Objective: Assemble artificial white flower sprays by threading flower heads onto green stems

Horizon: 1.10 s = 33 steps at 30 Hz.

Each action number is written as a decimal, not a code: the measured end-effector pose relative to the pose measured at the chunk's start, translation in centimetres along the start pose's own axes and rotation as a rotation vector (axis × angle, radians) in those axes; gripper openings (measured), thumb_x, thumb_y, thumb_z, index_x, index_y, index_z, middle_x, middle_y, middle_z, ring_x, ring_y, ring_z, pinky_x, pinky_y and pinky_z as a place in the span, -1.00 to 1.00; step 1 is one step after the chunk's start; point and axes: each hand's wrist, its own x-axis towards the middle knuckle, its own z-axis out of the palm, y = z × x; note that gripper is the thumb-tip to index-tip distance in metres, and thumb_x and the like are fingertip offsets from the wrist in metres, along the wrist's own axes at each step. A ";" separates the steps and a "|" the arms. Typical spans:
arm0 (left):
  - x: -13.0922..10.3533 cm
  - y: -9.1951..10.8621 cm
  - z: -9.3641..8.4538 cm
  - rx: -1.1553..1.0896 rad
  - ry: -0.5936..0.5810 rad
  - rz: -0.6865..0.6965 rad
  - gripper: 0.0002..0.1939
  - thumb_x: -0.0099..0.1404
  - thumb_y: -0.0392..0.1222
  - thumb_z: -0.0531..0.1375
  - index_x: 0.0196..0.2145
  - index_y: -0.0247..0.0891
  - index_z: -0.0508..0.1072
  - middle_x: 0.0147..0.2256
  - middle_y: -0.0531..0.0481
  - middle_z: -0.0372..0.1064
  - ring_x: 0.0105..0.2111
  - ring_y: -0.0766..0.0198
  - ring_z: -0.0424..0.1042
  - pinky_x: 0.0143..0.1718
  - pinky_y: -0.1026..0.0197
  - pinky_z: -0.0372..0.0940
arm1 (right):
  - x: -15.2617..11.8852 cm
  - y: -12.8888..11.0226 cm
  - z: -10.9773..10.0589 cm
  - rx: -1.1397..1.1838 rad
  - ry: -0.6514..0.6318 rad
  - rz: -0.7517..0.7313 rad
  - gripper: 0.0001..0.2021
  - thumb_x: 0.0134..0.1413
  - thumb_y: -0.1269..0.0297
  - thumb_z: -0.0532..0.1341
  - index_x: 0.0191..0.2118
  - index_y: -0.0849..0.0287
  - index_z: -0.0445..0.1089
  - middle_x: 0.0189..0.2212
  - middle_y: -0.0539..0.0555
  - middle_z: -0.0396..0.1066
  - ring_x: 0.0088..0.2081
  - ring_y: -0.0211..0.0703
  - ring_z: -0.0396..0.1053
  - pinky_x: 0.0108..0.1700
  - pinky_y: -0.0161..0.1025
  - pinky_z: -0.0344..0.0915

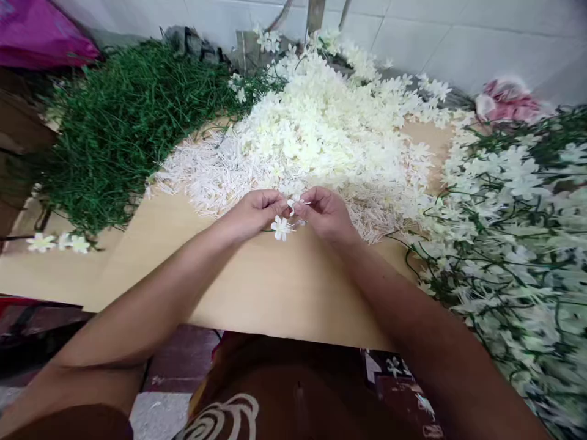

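Close together over the middle of the table, my two hands meet around an artificial flower stem with white blossoms. My left hand (263, 211) is closed on the green stem, which shows only in short bits. One open white flower (281, 228) hangs just below the fingertips. My right hand (328, 214) pinches a small white flower piece (293, 205) against the stem; its exact shape is partly hidden by the fingers. Right behind the hands lie a heap of loose white flower heads (316, 122) and a spread of thin white stamen pieces (215, 174).
A big pile of green stems (137, 116) covers the table's back left. Finished-looking white flower sprays (509, 244) are heaped along the right. A few flowers (57, 242) lie at the left edge. A pink bag (46, 33) and the tiled wall (495, 55) stand behind.
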 end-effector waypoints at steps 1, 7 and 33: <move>0.2 -0.2 0.0 0.004 -0.020 0.002 -0.47 -0.04 0.25 0.30 -0.52 -0.34 0.34 -0.64 0.14 0.16 -0.66 0.50 0.05 -0.61 0.37 -0.08 | 0.0 0.1 -0.1 0.005 -0.002 0.001 -0.59 -0.45 0.09 0.48 -0.55 0.21 0.32 -0.66 -0.12 0.41 -0.60 -0.45 0.33 -0.52 -0.45 0.26; 0.4 -0.4 0.1 0.007 -0.139 0.014 -0.47 0.05 0.28 0.21 -0.55 -0.31 0.30 -0.71 0.21 -0.04 -0.71 0.50 -0.07 -0.65 0.35 -0.20 | -0.2 0.5 -0.4 0.108 -0.084 0.094 -0.60 -0.43 0.11 0.49 -0.52 0.18 0.32 -0.64 -0.13 0.43 -0.55 -0.38 0.41 -0.41 -0.39 0.36; 0.6 -1.1 -0.3 0.191 -0.217 0.106 -0.46 0.15 0.29 0.08 -0.63 -0.26 0.12 -0.62 0.15 -0.02 -0.60 0.46 -0.04 -0.55 0.31 -0.10 | -0.1 0.6 -0.5 -0.017 -0.193 0.118 -0.59 -0.45 0.11 0.49 -0.57 0.19 0.29 -0.63 -0.10 0.38 -0.57 -0.38 0.36 -0.50 -0.37 0.33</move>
